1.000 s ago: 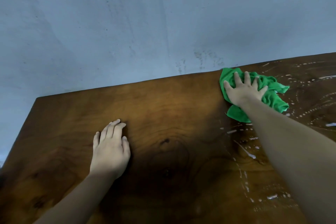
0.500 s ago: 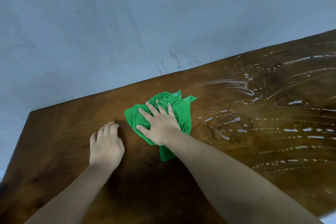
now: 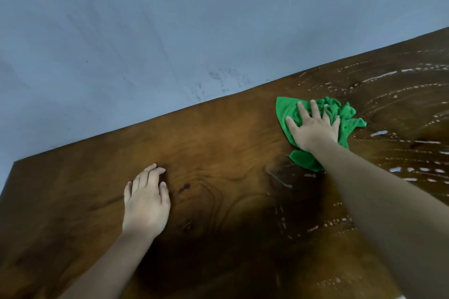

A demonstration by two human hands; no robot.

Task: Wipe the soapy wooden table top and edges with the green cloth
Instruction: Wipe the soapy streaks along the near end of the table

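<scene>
The dark wooden table top (image 3: 218,133) fills the lower part of the head view. A crumpled green cloth (image 3: 340,114) lies on it near the far edge, right of centre. My right hand (image 3: 313,128) presses flat on the cloth with fingers spread. My left hand (image 3: 145,201) rests palm down on the bare wood at lower left, holding nothing. White soap streaks and dots (image 3: 413,170) cover the table's right side; the left side looks free of soap.
A blue-grey wall (image 3: 194,31) with faint scuff marks runs right along the table's far edge. The table's left corner (image 3: 17,165) shows at the left side of the view.
My right hand has swept the green cloth from beside my left hand back to the right, toward the soapy area. My left hand has stayed planted on the wood.
</scene>
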